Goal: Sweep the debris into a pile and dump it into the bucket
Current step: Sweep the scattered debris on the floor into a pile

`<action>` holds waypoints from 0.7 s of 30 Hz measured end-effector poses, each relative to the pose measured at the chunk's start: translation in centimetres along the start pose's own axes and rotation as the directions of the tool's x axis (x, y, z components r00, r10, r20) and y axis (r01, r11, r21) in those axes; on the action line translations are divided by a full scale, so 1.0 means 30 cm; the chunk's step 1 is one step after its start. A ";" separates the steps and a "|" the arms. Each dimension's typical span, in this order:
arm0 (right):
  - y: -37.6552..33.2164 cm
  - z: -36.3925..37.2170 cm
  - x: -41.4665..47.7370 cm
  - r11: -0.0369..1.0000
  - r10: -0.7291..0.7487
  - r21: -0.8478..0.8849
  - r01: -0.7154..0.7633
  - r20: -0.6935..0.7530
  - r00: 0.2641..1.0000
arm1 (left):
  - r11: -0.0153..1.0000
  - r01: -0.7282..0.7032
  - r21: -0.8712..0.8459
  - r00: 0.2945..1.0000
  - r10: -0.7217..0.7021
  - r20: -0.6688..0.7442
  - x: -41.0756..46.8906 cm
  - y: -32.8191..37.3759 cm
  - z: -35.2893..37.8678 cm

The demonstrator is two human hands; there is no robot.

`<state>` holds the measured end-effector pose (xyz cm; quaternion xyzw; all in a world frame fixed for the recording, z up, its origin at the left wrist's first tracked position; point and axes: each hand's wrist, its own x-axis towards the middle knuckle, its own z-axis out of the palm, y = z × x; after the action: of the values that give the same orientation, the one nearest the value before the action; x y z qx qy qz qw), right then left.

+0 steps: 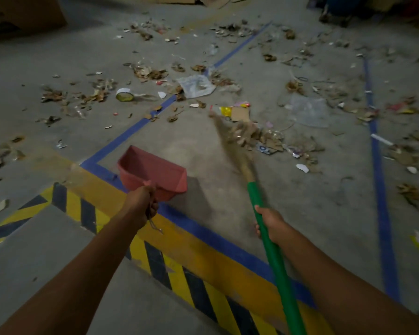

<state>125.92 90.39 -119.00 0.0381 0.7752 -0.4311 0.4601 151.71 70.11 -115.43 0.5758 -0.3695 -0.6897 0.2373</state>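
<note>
From the head view, one broom [272,250] runs long from the lower right edge of the floor [215,204] up and slightly left. Its blurred bristles point away from the person and touch a clump of debris [254,137] at mid-floor. The right hand [270,224] is wrapped around the green handle. The left hand [142,201] is clenched on the handle of one pink dustpan [153,170], held above the blue tape line [131,131] with its mouth facing away. Its inside shows only bare plastic. More scraps lie scattered toward the far edge, with one tape roll [124,95] among them.
</note>
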 end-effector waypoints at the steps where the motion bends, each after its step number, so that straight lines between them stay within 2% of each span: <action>1: -0.020 -0.013 -0.007 0.998 -0.026 0.054 0.028 -0.035 0.999 | 1.000 -0.007 -0.007 1.000 0.007 0.014 -0.003 0.007 0.014; 5: -0.108 -0.011 -0.053 0.963 -0.058 0.260 0.075 -0.073 0.996 | 0.998 -0.045 -0.051 0.999 0.046 0.012 -0.025 0.032 0.016; 9: -0.208 0.089 -0.151 0.958 -0.073 0.281 0.058 0.043 0.996 | 0.988 -0.066 -0.141 0.997 0.061 -0.040 -0.032 0.078 -0.059; 15: -0.350 0.360 -0.344 0.989 -0.125 0.103 0.102 0.252 0.959 | 0.960 -0.152 -0.234 0.964 0.092 -0.250 -0.056 0.177 -0.260; 21: -0.432 0.738 -0.520 0.952 -0.142 -0.172 0.254 0.488 0.861 | 0.919 -0.252 -0.303 0.893 0.101 -0.438 -0.105 0.223 -0.560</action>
<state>144.03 71.99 -103.68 -0.2014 0.6850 -0.3799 0.5881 168.06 64.40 -109.33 0.6201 -0.2330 -0.5819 0.4718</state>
